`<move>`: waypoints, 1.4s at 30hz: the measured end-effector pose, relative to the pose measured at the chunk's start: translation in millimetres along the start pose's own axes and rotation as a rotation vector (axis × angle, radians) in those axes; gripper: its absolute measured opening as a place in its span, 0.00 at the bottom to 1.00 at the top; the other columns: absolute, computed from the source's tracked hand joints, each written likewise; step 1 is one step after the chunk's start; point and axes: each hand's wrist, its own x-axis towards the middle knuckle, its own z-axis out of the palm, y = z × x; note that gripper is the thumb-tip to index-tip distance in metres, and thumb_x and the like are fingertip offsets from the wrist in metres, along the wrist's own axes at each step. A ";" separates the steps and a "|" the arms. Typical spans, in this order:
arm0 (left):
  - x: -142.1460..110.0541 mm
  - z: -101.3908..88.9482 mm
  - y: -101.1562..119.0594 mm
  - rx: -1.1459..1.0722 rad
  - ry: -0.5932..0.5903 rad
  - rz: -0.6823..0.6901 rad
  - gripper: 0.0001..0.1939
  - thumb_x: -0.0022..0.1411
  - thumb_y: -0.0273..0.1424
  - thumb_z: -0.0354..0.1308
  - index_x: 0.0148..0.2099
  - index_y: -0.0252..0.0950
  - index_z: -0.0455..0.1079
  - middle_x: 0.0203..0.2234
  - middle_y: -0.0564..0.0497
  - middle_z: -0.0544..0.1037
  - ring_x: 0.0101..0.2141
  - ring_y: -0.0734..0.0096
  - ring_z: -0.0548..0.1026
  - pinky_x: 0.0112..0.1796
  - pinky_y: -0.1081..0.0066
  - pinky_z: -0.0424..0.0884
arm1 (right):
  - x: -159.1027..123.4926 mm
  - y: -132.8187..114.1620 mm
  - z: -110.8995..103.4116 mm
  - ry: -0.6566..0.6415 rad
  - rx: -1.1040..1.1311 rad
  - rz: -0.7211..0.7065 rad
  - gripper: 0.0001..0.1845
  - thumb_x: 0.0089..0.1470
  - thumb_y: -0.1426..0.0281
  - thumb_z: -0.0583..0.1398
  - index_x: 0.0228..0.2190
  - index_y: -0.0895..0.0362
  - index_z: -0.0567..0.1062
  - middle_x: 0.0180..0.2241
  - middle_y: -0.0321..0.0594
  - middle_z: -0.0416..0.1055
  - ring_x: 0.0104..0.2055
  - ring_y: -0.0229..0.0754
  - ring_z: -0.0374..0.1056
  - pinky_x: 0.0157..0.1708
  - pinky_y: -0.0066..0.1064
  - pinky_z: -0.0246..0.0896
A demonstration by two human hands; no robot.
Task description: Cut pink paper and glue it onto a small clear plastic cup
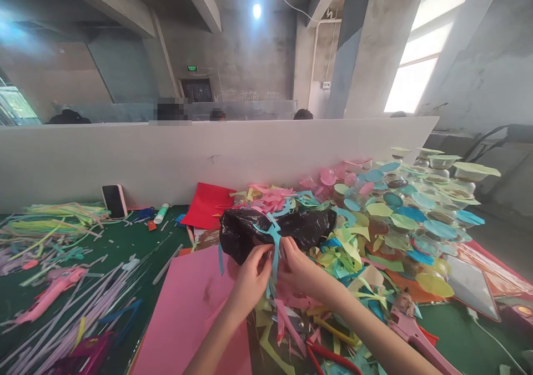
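In the middle of the head view, a light-blue paper strip (pixel 275 256) hangs between my two hands, its upper part forked and curling. My left hand (pixel 254 269) pinches its left edge with closed fingers. From the right, my right hand (pixel 298 265) has its fingers closed on the same strip; its fingertips are partly hidden. Just behind the hands lies a crumpled black plastic bag (pixel 310 226). Below the left wrist is a pink sheet (pixel 187 308). Red-handled scissors (pixel 333 358) lie under the right forearm among paper scraps (pixel 287 325).
Many plastic cups with coloured paper tops (pixel 425 200) crowd the right. A pink glue gun (pixel 406 322) and a tablet (pixel 472 286) lie nearby. To the left are another pink glue gun (pixel 54 292), thin sticks (pixel 89 314) and a phone (pixel 114 201) against a white partition (pixel 125 153).
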 end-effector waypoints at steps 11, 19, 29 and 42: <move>-21.5 9.9 17.3 0.131 -0.043 0.052 0.16 0.66 0.31 0.52 0.55 0.42 0.68 0.53 0.46 0.73 0.53 0.63 0.73 0.51 0.64 0.72 | -7.3 9.5 9.6 0.024 0.137 0.020 0.30 0.44 0.86 0.52 0.50 0.56 0.61 0.45 0.45 0.61 0.50 0.47 0.63 0.51 0.42 0.62; -13.3 -18.5 16.0 0.377 0.194 0.103 0.07 0.68 0.32 0.48 0.44 0.41 0.67 0.40 0.49 0.78 0.41 0.65 0.78 0.38 0.69 0.75 | -15.2 -10.5 -3.4 0.069 0.150 0.130 0.21 0.56 0.74 0.55 0.52 0.57 0.59 0.44 0.44 0.63 0.47 0.46 0.64 0.51 0.42 0.61; -42.0 -26.6 1.2 0.518 0.331 0.049 0.24 0.67 0.38 0.51 0.63 0.38 0.58 0.55 0.38 0.69 0.58 0.50 0.67 0.53 0.48 0.68 | -51.0 -47.0 -21.5 -0.092 0.419 0.370 0.16 0.62 0.69 0.50 0.52 0.52 0.56 0.34 0.33 0.61 0.30 0.37 0.60 0.33 0.31 0.63; -120.8 -85.3 21.6 0.179 0.149 -0.293 0.27 0.62 0.47 0.57 0.61 0.47 0.63 0.56 0.46 0.72 0.49 0.60 0.75 0.46 0.63 0.76 | -27.2 -107.2 -0.3 -0.321 0.453 0.330 0.28 0.62 0.55 0.56 0.59 0.51 0.57 0.39 0.37 0.67 0.35 0.40 0.66 0.43 0.36 0.65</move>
